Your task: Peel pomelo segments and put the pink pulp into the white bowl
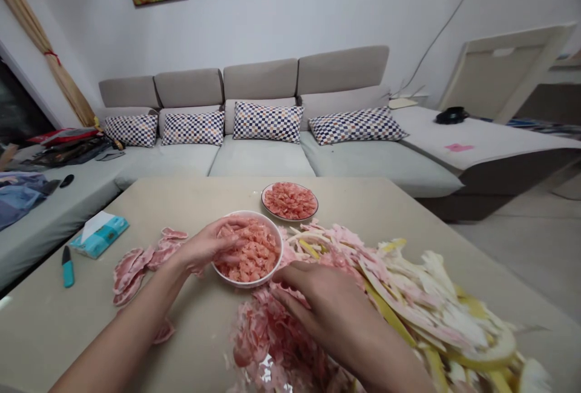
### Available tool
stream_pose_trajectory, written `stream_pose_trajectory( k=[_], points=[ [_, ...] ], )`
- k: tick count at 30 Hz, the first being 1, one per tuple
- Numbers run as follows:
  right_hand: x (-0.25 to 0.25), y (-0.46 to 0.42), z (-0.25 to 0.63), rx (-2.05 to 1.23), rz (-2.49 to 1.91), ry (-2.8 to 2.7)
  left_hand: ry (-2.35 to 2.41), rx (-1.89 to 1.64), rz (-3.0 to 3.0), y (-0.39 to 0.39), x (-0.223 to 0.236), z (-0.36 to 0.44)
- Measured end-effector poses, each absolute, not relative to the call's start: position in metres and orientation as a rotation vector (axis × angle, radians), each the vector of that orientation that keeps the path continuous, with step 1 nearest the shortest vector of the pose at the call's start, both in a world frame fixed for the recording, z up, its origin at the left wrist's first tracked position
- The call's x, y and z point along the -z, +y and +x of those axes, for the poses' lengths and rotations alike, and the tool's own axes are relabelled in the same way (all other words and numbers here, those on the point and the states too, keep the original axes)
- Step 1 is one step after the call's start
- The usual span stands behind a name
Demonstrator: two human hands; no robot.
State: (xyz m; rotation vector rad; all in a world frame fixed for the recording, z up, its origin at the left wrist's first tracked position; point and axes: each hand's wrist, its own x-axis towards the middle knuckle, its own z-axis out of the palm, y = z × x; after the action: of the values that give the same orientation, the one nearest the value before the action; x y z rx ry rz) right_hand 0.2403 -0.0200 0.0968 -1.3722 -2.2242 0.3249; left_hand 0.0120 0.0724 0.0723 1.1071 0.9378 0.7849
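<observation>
A white bowl (278,264) full of loose pink pomelo flesh (254,250) stands in the middle of the table. Into its left side reaches my left hand (213,241), fingers spread and touching the flesh. Close to the bowl's lower right rim hovers my right hand (313,296), over a heap of pink membrane scraps (267,332). Its thumb and fingers are curved and apart, with pink scraps showing between them; no held piece can be made out. Several unshelled pomelo segments (129,272) lie left of my left forearm.
Behind the bowl sits a dark-rimmed plate (263,200) heaped with pink flesh. Thick yellow-white peel (431,314) spreads across the table's right side. At left are a blue tissue pack (105,237) and a teal-handled knife (68,272). A sofa (261,160) stands beyond the table (200,332).
</observation>
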Motion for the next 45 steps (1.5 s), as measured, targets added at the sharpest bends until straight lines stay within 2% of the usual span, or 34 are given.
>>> stream_pose_trajectory(
  k=[7,16,25,35,45],
  points=[
    [-0.099,-0.018,0.237,-0.411,-1.440,-2.306,0.967,-0.842,1.261,0.084,-0.084,0.025],
    [-0.092,-0.015,0.236,-0.367,-1.475,-2.316,0.948,-0.900,1.056,0.095,-0.073,0.011],
    [-0.083,0.008,0.227,-0.317,-1.415,-2.137,1.008,-1.015,1.138,0.085,-0.060,0.006],
    [-0.062,0.031,0.209,-0.689,-1.126,-1.799,1.047,-1.122,1.405,0.047,-0.059,0.025],
    [-0.059,0.041,0.201,-1.005,-1.152,-1.577,0.903,-1.107,0.942,0.048,-0.045,0.015]
  ],
)
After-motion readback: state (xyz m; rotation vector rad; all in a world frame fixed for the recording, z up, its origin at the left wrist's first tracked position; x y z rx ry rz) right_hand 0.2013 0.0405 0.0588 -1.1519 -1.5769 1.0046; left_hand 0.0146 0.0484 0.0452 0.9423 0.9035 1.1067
